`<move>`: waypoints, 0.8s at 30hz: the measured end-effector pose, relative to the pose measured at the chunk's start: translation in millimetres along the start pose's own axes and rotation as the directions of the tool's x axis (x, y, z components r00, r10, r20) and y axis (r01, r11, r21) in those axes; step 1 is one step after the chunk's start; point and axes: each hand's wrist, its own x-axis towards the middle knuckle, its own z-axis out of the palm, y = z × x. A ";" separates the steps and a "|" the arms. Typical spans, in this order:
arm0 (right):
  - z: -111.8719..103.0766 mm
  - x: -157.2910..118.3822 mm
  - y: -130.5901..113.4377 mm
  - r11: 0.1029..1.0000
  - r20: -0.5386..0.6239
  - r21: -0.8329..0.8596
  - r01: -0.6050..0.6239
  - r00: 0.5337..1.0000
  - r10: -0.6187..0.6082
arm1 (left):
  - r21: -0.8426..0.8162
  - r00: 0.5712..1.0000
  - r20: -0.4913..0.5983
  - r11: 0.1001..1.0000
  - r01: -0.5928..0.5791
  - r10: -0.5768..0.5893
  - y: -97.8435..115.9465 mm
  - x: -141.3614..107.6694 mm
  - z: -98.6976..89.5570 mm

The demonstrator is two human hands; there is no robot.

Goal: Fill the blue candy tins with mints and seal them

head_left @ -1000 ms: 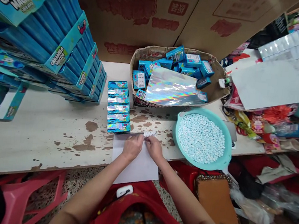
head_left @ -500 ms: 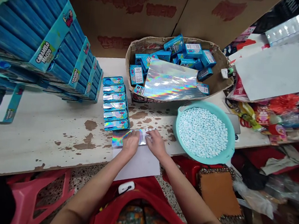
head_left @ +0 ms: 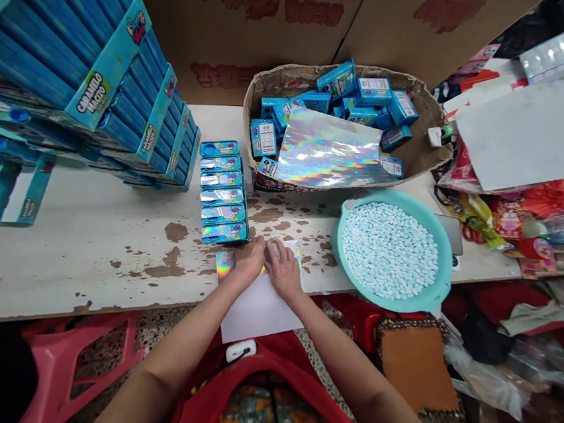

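On the white table in front of me lies a sheet of shiny rainbow holographic material [head_left: 225, 263], with white paper [head_left: 257, 312] showing below it and hanging past the table's front edge. My left hand [head_left: 250, 258] is closed on the shiny sheet, fingertips bent down. Close beside it, my right hand [head_left: 282, 271] has its fingers curled over the same sheet, thumb side toward the left hand. What lies between the fingertips is hidden. Just behind the left hand stands a row of small blue candy boxes [head_left: 224, 214] in a tray.
A cut-down cardboard box [head_left: 252, 112] holds loose blue boxes and a holographic sheet [head_left: 328, 149]. A turquoise basin [head_left: 442, 280] of pale blue candies stands at right. Stacked blue display cartons [head_left: 80, 79] rise at left. A pink stool [head_left: 68, 357] is below.
My right hand has moved left, close against my left hand, and covers more of the shiny sheet. The view has shifted slightly.
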 end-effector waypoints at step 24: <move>-6.4 -20.1 18.1 0.994 -0.072 0.095 0.059 0.996 -0.052 | -0.109 0.999 0.051 0.994 -0.002 0.008 5.4 23.6 4.9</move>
